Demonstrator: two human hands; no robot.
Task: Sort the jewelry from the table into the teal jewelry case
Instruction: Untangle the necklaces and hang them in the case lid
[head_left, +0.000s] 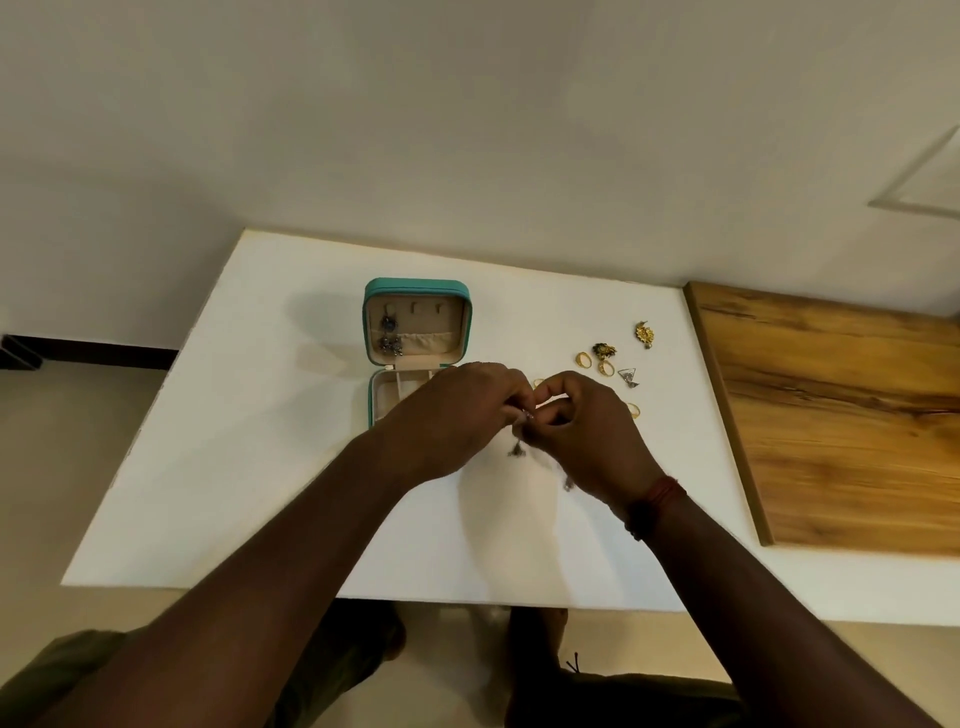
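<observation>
Teal jewelry case lies open on the white table, left of centre. Its lid is laid back on the far side and its base is nearer the person, so its long axis runs away from them. A dark earring hangs from the lid's left hook, over the pouch. The left hand hides most of the base tray. Its fingers and the right hand meet just right of the case, pinching a small dark dangling piece that hangs above the table, ends pointing down. Gold rings and a gold pendant lie farther right, near a wooden board.
</observation>
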